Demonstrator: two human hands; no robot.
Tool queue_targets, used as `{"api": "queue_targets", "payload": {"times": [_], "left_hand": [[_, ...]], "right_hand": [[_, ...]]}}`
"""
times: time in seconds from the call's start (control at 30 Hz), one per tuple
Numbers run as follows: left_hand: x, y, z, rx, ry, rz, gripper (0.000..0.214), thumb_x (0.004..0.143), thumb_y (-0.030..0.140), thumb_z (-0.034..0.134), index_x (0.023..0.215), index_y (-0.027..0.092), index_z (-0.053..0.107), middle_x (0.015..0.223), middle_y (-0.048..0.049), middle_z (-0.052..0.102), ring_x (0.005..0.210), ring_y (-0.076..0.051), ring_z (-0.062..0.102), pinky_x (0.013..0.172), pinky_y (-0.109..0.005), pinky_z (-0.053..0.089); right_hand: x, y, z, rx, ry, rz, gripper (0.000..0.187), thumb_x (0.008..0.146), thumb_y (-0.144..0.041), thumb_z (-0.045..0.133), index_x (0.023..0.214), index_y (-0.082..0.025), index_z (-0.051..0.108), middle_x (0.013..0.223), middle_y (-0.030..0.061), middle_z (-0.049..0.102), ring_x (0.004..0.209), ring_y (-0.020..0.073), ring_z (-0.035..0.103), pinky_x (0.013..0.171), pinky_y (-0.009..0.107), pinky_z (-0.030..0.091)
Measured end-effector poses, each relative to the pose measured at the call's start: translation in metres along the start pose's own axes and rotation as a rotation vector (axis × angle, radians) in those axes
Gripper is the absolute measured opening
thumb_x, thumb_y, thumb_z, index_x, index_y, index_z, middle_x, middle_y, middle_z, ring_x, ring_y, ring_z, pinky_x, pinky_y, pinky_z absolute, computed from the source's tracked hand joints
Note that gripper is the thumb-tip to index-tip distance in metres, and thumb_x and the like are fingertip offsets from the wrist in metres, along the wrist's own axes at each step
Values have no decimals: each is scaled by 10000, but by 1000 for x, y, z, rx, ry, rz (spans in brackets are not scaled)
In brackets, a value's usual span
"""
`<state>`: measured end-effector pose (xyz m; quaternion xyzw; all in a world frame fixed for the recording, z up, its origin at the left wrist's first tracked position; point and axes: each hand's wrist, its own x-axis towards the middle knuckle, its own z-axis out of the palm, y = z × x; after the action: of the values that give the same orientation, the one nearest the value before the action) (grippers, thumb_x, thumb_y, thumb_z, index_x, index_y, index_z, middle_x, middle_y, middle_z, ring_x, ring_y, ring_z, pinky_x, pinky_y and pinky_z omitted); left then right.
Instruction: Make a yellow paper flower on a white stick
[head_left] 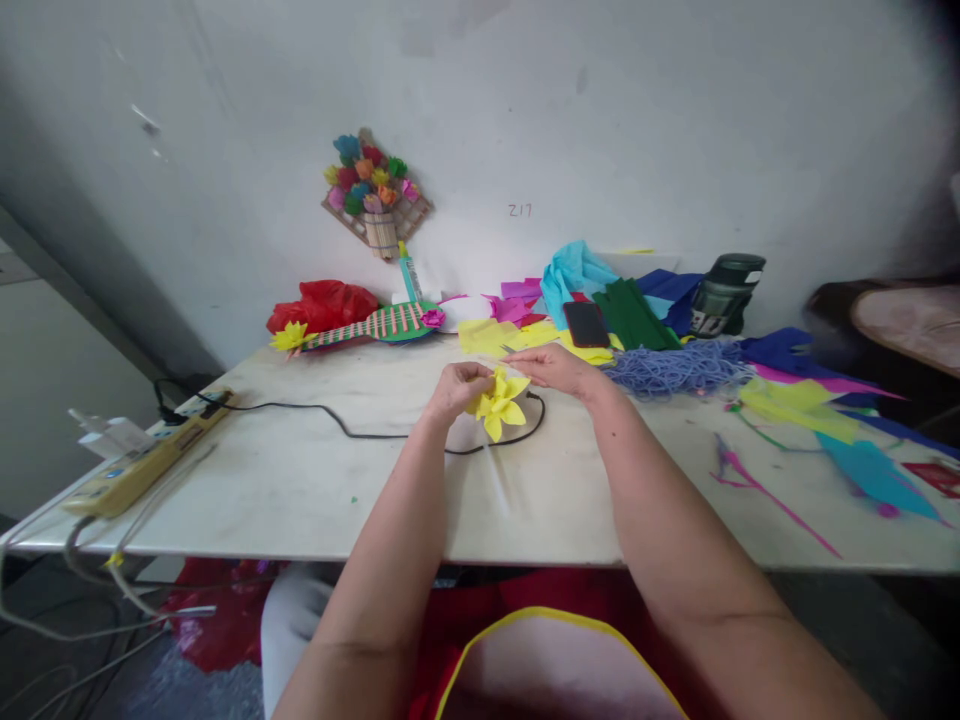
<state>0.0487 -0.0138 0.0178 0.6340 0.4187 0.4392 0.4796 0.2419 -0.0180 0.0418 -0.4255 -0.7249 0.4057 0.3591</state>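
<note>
A yellow paper flower [499,402] hangs just above the white table [300,480], near its middle. My left hand [459,386] is closed on the flower's left side, fingers curled around its base. My right hand [553,368] reaches in from the right, its fingertips pinching the flower's upper petals. Both forearms stretch forward from the near edge of the table.
A black cable [352,430] runs from a yellow power strip [150,455] on the left to just under the flower. Coloured paper sheets [585,300], a dark phone [586,324], blue string [675,368] and a green jar [724,294] lie behind and to the right. A paper guitar [375,326] rests by the wall.
</note>
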Motion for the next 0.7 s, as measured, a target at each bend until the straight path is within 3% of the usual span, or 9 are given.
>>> {"api": "queue_targets", "payload": {"times": [0.27, 0.47, 0.7], "left_hand": [[-2, 1, -1, -11, -29, 2, 251, 575, 329, 649, 702, 113, 646, 563, -6, 603, 470, -95, 508, 449, -205, 357], [-1, -1, -1, -17, -42, 6, 264, 591, 314, 644, 753, 106, 664, 585, -17, 619, 487, -105, 528, 467, -210, 380], [1, -3, -2, -76, -56, 14, 206, 583, 287, 626, 699, 117, 627, 538, 4, 580, 448, -94, 498, 435, -206, 349]], "right_hand": [[-3, -6, -3, -21, -42, 14, 438, 749, -383, 590, 1104, -137, 667, 590, -20, 550, 469, 48, 342, 474, 211, 316], [-1, -3, -1, -25, -65, 58, 383, 753, -348, 586, 1085, -184, 682, 624, -14, 570, 500, 55, 365, 498, 205, 355], [2, 4, -3, -90, -101, -2, 392, 766, -360, 577, 1121, -219, 664, 569, -33, 539, 481, 58, 339, 504, 213, 348]]}}
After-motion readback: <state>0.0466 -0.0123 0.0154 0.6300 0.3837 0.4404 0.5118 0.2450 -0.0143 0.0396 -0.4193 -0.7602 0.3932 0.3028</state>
